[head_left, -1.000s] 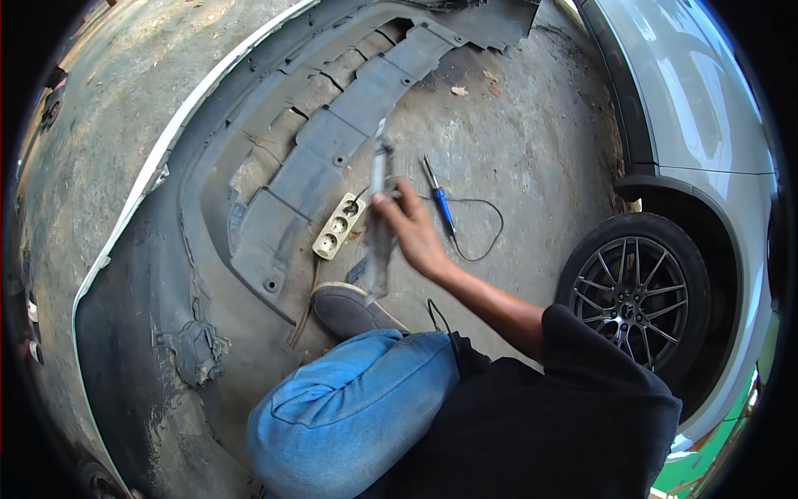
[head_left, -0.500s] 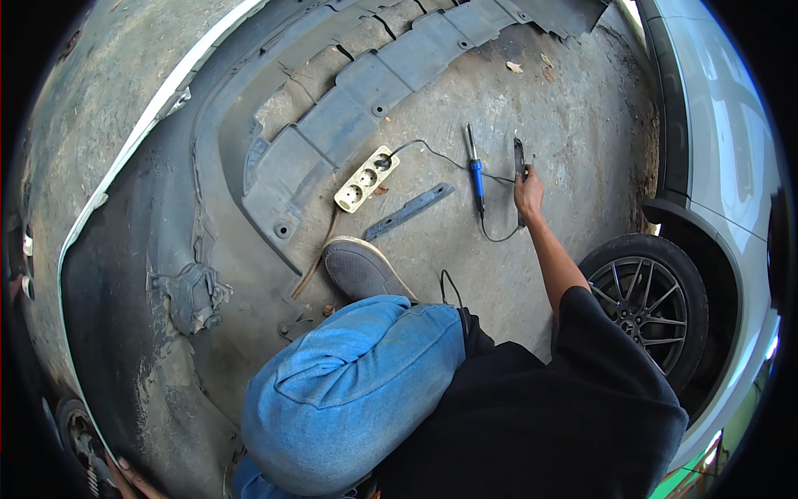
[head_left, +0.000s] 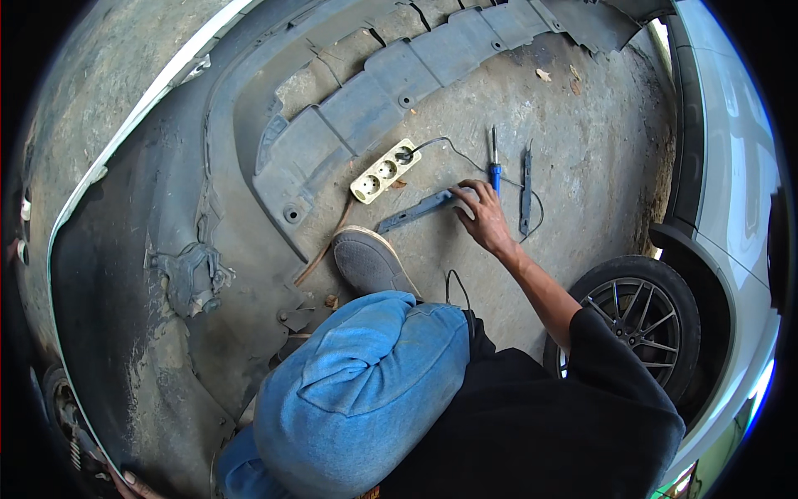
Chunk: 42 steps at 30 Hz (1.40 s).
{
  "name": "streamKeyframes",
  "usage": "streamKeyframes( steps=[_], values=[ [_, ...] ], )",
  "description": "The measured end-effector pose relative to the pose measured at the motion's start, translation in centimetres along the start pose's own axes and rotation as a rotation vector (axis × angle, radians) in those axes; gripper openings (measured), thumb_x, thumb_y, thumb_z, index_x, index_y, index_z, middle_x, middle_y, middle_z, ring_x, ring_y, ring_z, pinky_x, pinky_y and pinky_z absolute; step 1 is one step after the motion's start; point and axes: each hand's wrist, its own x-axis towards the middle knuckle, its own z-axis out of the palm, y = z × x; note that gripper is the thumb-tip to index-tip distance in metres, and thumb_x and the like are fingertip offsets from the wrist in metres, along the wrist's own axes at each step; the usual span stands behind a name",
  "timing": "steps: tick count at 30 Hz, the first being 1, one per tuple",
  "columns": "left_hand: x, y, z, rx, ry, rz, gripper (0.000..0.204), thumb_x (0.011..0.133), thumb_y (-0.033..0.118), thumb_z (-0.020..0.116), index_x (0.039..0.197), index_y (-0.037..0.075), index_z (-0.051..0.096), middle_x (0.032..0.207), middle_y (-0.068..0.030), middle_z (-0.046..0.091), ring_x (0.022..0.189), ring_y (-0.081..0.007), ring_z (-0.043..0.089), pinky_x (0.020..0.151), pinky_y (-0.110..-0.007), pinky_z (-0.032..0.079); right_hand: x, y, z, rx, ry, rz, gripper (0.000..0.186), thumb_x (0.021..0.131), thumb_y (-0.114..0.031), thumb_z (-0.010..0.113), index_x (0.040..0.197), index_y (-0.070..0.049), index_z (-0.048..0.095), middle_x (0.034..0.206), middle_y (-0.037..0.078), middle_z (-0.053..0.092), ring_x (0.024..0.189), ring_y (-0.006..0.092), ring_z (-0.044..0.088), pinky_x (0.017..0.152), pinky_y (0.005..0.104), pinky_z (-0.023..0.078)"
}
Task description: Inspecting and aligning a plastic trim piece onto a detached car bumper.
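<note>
Left hand (head_left: 140,487): fingers at the bumper's (head_left: 116,274) rim; its grip I can't tell.
Dark strip (head_left: 413,211): on the floor (head_left: 582,166), just past the shoe (head_left: 366,262).
Right hand (head_left: 485,220): half open, fingertips at the dark strip's right end, gripping nothing.

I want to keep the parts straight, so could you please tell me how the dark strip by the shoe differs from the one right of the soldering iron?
The shoe-side strip lies slanted; the iron-side strip points almost straight away from the person.
The shoe-side strip looks broader and greyer; the iron-side strip looks slimmer and darker.
The right hand has fingertips at the shoe-side strip's end; none touch the iron-side strip.
Both are long and narrow.
</note>
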Motion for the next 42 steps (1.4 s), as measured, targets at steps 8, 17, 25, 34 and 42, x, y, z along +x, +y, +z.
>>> streamKeyframes(
  steps=[8, 17, 25, 34, 42],
  values=[
    [-0.3, 1.1, -0.4, -0.037, 0.006, -0.104, 0.035, 0.101, 0.027, 0.065, 0.111, -0.005, 0.074, 0.085, -0.0228, 0.074, 0.067, -0.0305, 0.071, 0.058, -0.04, 0.052, 1.6, -1.3, 1.8, -0.07, -0.162, -0.093, 0.045, 0.084, -0.018, 0.074, 0.123, -0.006, 0.054, 0.126, 0.015, 0.052, 0.122, 0.0361, 0.047, 0.103, 0.0476, 0.036],
    [0.7, 1.6, -0.5, -0.175, -0.012, 0.152, 0.042, 0.107, 0.018, 0.045, 0.136, -0.011, 0.052, 0.141, -0.0254, 0.055, 0.131, -0.0388, 0.054, 0.113, -0.049, 0.04, 1.0, -4.7, -3.7, 0.151, 0.044, -0.235, 0.027, 0.084, -0.001, 0.073, 0.105, -0.006, 0.058, 0.097, 0.008, 0.065, 0.096, 0.0278, 0.064, 0.089, 0.0412, 0.045],
    [1.7, 5.0, -0.1, -0.585, 0.018, 0.545, 0.036, 0.099, 0.022, 0.058, 0.125, -0.003, 0.062, 0.126, -0.0264, 0.062, 0.11, -0.0402, 0.066, 0.095, -0.049, 0.053, 6.7, -15.0, -8.2, 0.421, 0.368, -0.54, 0.041, 0.073, 0.01, 0.078, 0.105, -0.006, 0.058, 0.095, 0.01, 0.068, 0.092, 0.0299, 0.064, 0.092, 0.0483, 0.05],
    [2.1, 11.4, 3.9, -1.265, -0.514, 0.124, 0.051, 0.097, 0.017, 0.067, 0.14, -0.001, 0.049, 0.132, -0.0243, 0.061, 0.102, -0.0318, 0.072, 0.085, -0.039, 0.062, 11.9, -26.2, -9.0, 0.559, 0.543, -0.916, 0.025, 0.069, 0.0, 0.076, 0.088, -0.01, 0.063, 0.095, 0.004, 0.071, 0.09, 0.0249, 0.062, 0.097, 0.0557, 0.047],
    [0.6, 9.9, 3.5, -1.525, -0.849, -0.396, 0.032, 0.103, 0.01, 0.056, 0.128, -0.01, 0.059, 0.107, -0.021, 0.072, 0.09, -0.0242, 0.075, 0.078, -0.031, 0.061, 13.7, -30.8, -11.0, 0.391, 0.593, -1.071, 0.03, 0.069, -0.003, 0.076, 0.095, -0.013, 0.064, 0.111, 0.007, 0.065, 0.113, 0.0289, 0.057, 0.109, 0.0594, 0.037]
  ],
)
